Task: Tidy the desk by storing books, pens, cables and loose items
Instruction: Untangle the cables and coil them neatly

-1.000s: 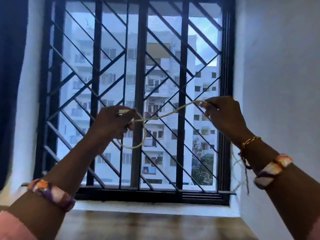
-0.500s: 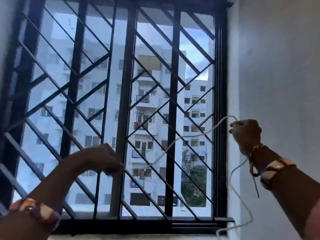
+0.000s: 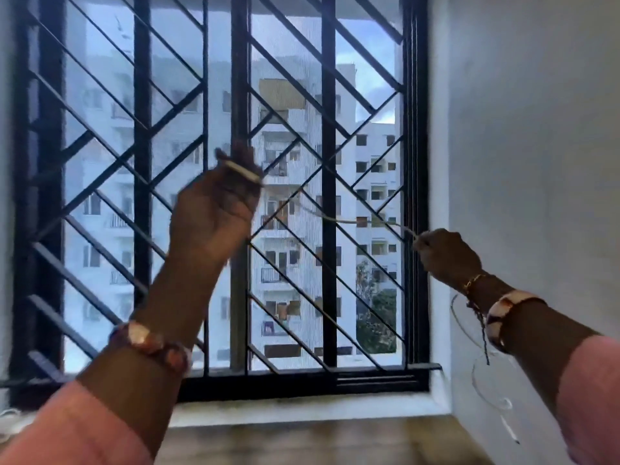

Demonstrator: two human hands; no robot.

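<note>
In the head view, both arms are raised in front of a barred window point(image 3: 328, 196), with a thin pale cable point(image 3: 355, 221) stretched between the hands. The left hand point(image 3: 214, 213) is up near the middle of the window, blurred, its fingers point(image 3: 246, 162) curled round one end of the cable, where a short pale plug-like piece point(image 3: 243, 171) lies across them. From those fingers the cable runs down and to the right, sagging slightly, to the right hand point(image 3: 446, 251), which is lower and close to the window's right frame. The right hand's fingers point(image 3: 423, 241) are closed on the cable in a pinch. Below that hand the rest of the cable hangs in loose loops beside the white wall point(image 3: 536, 162), with its far end dangling near the lower right.

Each wrist carries a beaded bracelet: one on the left forearm point(image 3: 151, 344), one on the right point(image 3: 503, 308), the right wrist also wearing a thin gold bangle point(image 3: 473, 281) and a dark thread. Pink sleeves point(image 3: 77, 431) cover both upper forearms. Beneath the hands lies a white sill point(image 3: 302, 409) and a brown wooden tabletop point(image 3: 302, 444). Through the bars, pale apartment blocks point(image 3: 295, 229) stand outside.
</note>
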